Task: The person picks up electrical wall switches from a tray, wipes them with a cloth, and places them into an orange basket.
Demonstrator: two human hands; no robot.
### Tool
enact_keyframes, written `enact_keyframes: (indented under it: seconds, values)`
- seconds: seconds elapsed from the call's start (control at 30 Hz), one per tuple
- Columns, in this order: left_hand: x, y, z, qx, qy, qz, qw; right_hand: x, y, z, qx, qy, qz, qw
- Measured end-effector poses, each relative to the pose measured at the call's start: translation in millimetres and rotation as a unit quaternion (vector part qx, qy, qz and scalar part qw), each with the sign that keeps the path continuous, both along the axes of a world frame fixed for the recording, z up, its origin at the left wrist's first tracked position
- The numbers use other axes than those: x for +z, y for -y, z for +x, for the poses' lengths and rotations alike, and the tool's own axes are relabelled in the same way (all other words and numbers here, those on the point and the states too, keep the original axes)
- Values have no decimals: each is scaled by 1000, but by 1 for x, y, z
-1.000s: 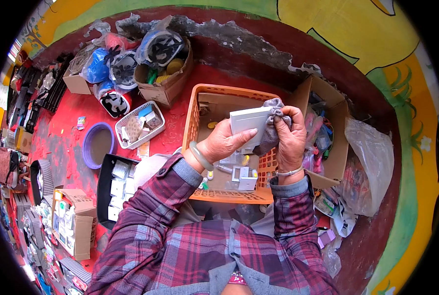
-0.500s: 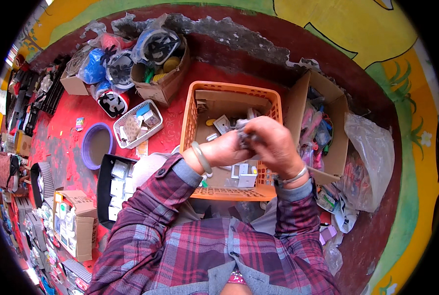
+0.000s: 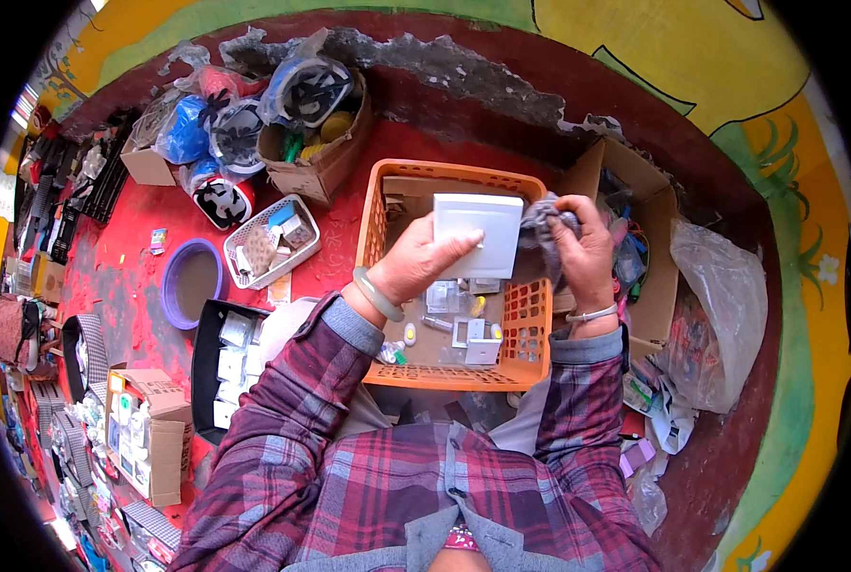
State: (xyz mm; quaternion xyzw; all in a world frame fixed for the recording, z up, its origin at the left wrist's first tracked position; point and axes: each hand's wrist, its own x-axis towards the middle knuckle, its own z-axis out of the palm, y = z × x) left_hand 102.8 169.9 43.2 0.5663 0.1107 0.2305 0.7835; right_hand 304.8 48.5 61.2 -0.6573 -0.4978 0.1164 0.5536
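Note:
My left hand (image 3: 414,263) grips a white square panel (image 3: 494,212) that looks like a wall switch plate, its thumb pressed on the broad face. Close to the panel's right edge, my right hand (image 3: 587,255) is closed on a crumpled grey cloth (image 3: 542,227). Both hands are above an orange plastic basket (image 3: 532,319) lined with cardboard. Inside it lie small white square fittings (image 3: 482,351), clear plastic pieces (image 3: 441,296) and a small white-and-yellow part (image 3: 409,334). The panel hides part of the basket's contents.
A cardboard box (image 3: 656,286) of coloured packaged goods stands right of the basket, beside a clear plastic bag (image 3: 726,296). To the left are a white basket (image 3: 277,274), a purple basin (image 3: 170,286) and a black tray (image 3: 202,367). Bagged helmets (image 3: 235,133) lie farther back.
My hands have moved apart from their bunched position over the basket. The white panel now shows its broad face in my left hand, and the cloth has shifted right with my right hand.

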Motion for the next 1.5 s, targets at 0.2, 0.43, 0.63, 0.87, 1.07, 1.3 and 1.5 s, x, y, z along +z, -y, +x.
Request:
enact_keyframes:
  seconds: [0.2,0.43,0.63,0.87,1.07,1.3,1.5]
  values:
    - [1,-7,3,28,112,-287,951,1,4,17,63,-464,180,865]
    - [-11,0,14,30,102,-373,922,34,-4,-23,131,-492,240,827]
    - [-27,14,22,5,115,-455,883,10,-27,-78,72,-59,41,995]
    - [-48,6,16,54,174,-482,857,-20,-34,-104,114,252,11,961]
    - [-32,-11,8,91,154,-401,898,-17,-33,-97,156,293,104,938]
    - [-9,-27,-3,46,229,-411,881,3,-9,-44,126,-332,119,927]
    - [-8,-11,7,54,161,-391,905,21,-10,-53,50,-283,85,954]
